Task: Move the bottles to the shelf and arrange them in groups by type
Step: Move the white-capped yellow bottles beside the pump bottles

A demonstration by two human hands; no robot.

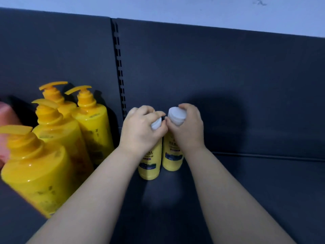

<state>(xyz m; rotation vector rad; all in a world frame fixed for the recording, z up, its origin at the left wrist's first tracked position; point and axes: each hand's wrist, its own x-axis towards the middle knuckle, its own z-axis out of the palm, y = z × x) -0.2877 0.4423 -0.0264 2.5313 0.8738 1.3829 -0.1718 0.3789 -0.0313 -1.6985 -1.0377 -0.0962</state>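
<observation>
Two small yellow bottles with white caps, one per hand, at the middle of the shelf.

- Left small bottle (150, 166): upright, long axis vertical. It sits directly under the left hand (140, 132), whose fingers are curled over its white cap (156, 124) and neck.
- Right small bottle (173, 156): upright. It is held the same way by the right hand (187, 132), which is wrapped round the cap from above.
- Relation: the two bottles stand just beside each other, the gap between them too narrow to read. The knuckles of the two hands almost meet above them. Each hand is equally near its own bottle, and neither reaches across.
- Bases: level with the shelf deck (255, 194). Whether their weight already rests on it cannot be told.
- Judgement: a straight lift of the fingers would release both bottles in place as a pair.
- Four large yellow pump bottles (37, 173): grouped to the left of the left forearm. They are near the small pair but apart from it.
- Pink object (8, 120): at the far left edge, blurred and unidentified.
- Surface: a dark, matt deck with bare room to the right of the right hand.
- Backing: a dark back panel (219, 76) with a slotted upright (120, 73).
- Above: a pale wall (158, 7).
</observation>
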